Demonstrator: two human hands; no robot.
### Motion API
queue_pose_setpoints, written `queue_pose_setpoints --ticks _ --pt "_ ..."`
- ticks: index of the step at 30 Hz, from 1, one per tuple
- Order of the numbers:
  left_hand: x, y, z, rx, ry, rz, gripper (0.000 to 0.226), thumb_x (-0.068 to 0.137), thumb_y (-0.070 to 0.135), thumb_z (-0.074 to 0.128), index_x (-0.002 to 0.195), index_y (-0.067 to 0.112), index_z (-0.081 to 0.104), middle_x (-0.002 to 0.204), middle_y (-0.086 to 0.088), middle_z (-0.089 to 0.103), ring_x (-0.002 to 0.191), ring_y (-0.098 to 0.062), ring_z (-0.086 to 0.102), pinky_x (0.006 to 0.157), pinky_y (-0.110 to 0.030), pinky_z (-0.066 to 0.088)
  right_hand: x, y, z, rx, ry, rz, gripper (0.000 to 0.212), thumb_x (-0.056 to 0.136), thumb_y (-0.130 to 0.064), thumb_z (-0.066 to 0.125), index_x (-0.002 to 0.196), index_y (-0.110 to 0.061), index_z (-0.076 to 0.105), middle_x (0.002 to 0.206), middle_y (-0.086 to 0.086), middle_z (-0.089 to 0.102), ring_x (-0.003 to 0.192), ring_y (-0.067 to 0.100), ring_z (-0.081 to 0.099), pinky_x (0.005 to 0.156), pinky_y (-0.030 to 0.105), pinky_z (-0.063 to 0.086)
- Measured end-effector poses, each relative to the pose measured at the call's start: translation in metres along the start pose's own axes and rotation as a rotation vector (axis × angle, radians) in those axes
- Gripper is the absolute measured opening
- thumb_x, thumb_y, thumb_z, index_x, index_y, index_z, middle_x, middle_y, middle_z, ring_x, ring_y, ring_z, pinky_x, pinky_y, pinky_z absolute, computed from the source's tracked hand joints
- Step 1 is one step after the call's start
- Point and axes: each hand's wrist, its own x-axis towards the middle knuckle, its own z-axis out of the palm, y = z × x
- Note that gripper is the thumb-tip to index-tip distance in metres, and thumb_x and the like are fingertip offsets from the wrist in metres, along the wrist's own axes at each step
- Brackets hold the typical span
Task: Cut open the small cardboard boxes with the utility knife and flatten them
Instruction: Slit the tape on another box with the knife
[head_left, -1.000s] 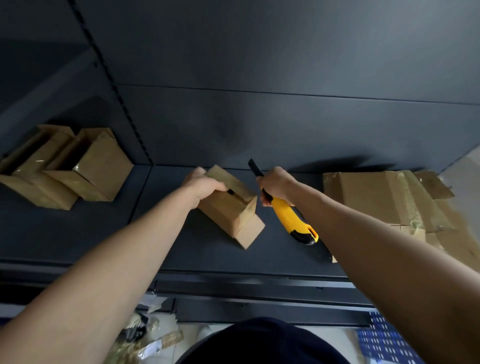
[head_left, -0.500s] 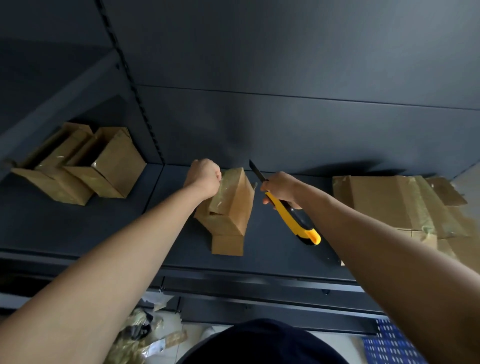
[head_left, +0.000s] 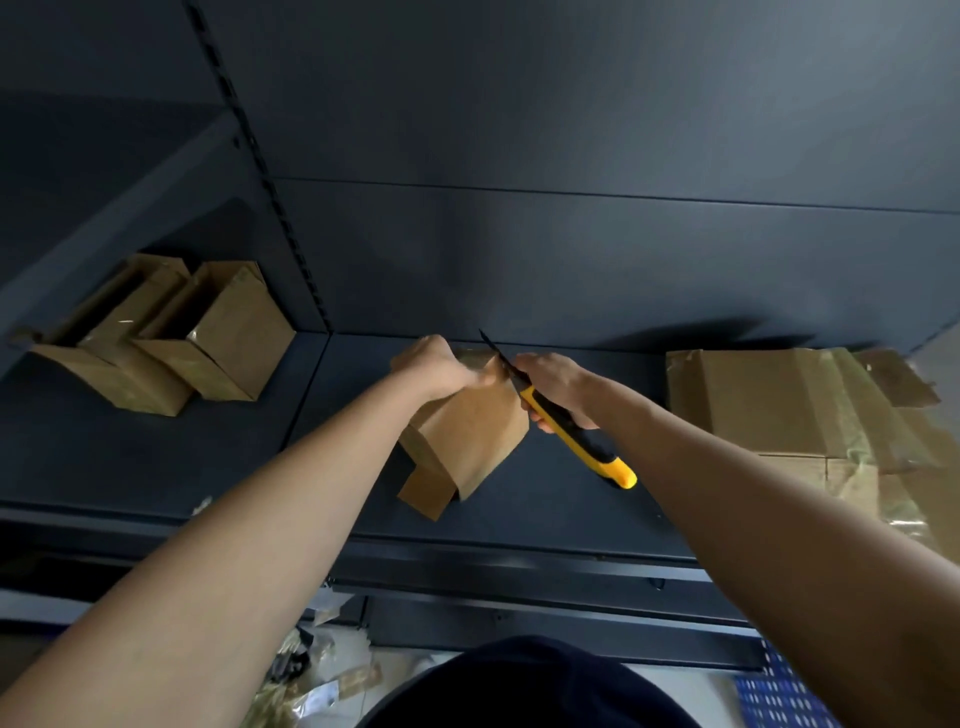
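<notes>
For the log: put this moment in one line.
left hand: grips small box | right hand: grips utility knife, blade at box top | also: two boxes, flattened cardboard

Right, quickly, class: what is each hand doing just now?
Left hand: grips the top of the cardboard box.
Right hand: grips the yellow knife.

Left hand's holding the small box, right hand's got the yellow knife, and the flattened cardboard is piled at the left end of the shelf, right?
Not quite: the head view shows the flattened cardboard piled at the right end of the shelf. The left hand does hold the small box, and the right hand the yellow knife.
</notes>
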Motion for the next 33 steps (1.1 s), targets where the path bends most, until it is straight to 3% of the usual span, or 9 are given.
queue_pose_setpoints --ticks 2,4,6,9,15,18,22,28,33 --pt "-0.002 -0.001 0.006 0.063 -0.035 0.011 0.102 0.068 0.061 0.073 0.144 0.008 0.029 0.148 -0.01 0.035 0.132 -0.035 0.035 0.095 -0.043 0.042 0.0 0.001 -0.006 -0.047 0.013 -0.001 0.032 0.098 -0.03 0.034 0.073 -0.011 0.041 0.068 0.01 0.047 0.052 0.019 0.039 0.049 0.029 0.034" --pt "-0.001 -0.001 0.009 0.073 -0.075 0.048 0.103 0.07 0.053 0.076 0.147 0.01 0.022 0.15 -0.01 0.031 0.135 -0.035 0.03 0.104 -0.048 0.036 0.0 0.001 -0.013 -0.107 0.058 -0.017 0.029 0.098 -0.025 0.039 0.075 -0.009 0.046 0.069 0.009 0.048 0.054 0.019 0.04 0.051 0.029 0.035" --pt "-0.002 -0.001 0.004 0.108 -0.099 0.118 0.092 0.07 0.042 0.079 0.142 0.015 0.029 0.147 -0.007 0.035 0.132 -0.032 0.034 0.105 -0.048 0.034 0.001 0.0 -0.021 -0.239 0.101 -0.056 0.028 0.098 -0.024 0.045 0.089 -0.001 0.059 0.077 0.011 0.056 0.063 0.021 0.047 0.058 0.028 0.038" --pt "-0.005 -0.002 -0.009 0.214 -0.099 0.242 0.069 0.07 0.031 0.081 0.127 0.025 0.043 0.135 -0.001 0.042 0.121 -0.026 0.039 0.094 -0.039 0.032 0.0 -0.006 -0.035 -0.499 0.119 -0.156 0.033 0.097 -0.024 0.051 0.109 0.003 0.065 0.109 0.016 0.065 0.087 0.02 0.051 0.074 0.03 0.039" --pt "-0.003 -0.007 -0.02 0.381 -0.16 0.418 0.059 0.073 0.02 0.077 0.122 0.028 0.046 0.118 0.006 0.042 0.117 -0.015 0.03 0.108 -0.035 0.014 -0.005 -0.004 -0.048 -0.65 -0.071 -0.223 0.029 0.1 -0.023 0.041 0.081 -0.009 0.058 0.076 0.006 0.058 0.062 0.019 0.058 0.065 0.03 0.048" --pt "-0.003 -0.011 -0.025 0.302 -0.223 0.439 0.039 0.08 0.038 0.069 0.112 0.031 0.047 0.111 0.007 0.039 0.11 -0.015 0.028 0.094 -0.032 0.021 -0.002 -0.003 -0.052 -0.687 -0.169 -0.15 0.038 0.101 -0.031 0.038 0.077 -0.009 0.057 0.071 0.006 0.056 0.056 0.019 0.054 0.063 0.029 0.047" --pt "0.0 -0.019 -0.022 0.263 -0.219 0.487 0.015 0.087 0.034 0.06 0.098 0.034 0.05 0.118 0.004 0.046 0.124 -0.022 0.034 0.111 -0.04 0.019 0.0 -0.004 -0.05 -0.758 -0.161 -0.133 0.044 0.099 -0.035 0.036 0.068 -0.009 0.053 0.063 0.007 0.054 0.049 0.021 0.05 0.057 0.028 0.044" --pt "-0.004 -0.019 -0.02 0.25 -0.234 0.456 0.022 0.085 0.025 0.067 0.08 0.039 0.052 0.123 0.003 0.043 0.137 -0.026 0.019 0.112 -0.047 0.018 -0.006 -0.015 -0.043 -0.924 -0.232 -0.204 0.041 0.092 -0.03 0.043 0.057 -0.011 0.05 0.048 0.003 0.054 0.044 0.02 0.051 0.069 0.032 0.046" --pt "-0.009 -0.017 -0.023 0.261 -0.245 0.492 0.025 0.084 0.022 0.069 0.073 0.04 0.054 0.107 0.004 0.049 0.113 -0.018 0.036 0.1 -0.043 0.033 -0.008 -0.019 -0.032 -1.036 -0.254 -0.258 0.043 0.093 -0.033 0.044 0.056 -0.011 0.048 0.049 0.003 0.052 0.044 0.02 0.048 0.068 0.032 0.044"
